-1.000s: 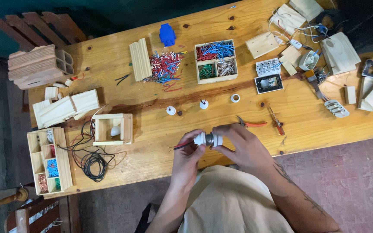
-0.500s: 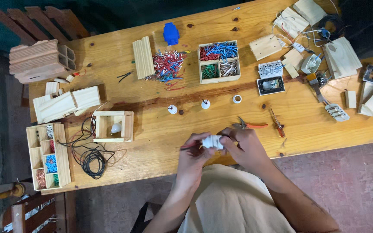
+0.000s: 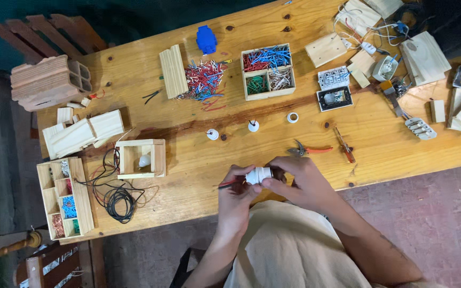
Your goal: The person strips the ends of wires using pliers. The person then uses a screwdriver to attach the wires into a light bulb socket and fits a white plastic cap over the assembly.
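A small white cylindrical lamp socket is held between both hands over the near edge of the wooden table. My right hand grips its right end. My left hand pinches its left end, where a thin red and black wire sticks out to the left. Just beyond the hands lie red-handled pliers and a small red screwdriver.
Two white socket parts and a white ring lie mid-table. A divided box of coloured wires stands behind, with a loose wire pile. Left: a small wooden frame with a bulb, coiled black cable, a compartment tray.
The hands and socket have dropped slightly toward the table's near edge. The fingers have shifted around the socket. Nothing else on the table has moved.
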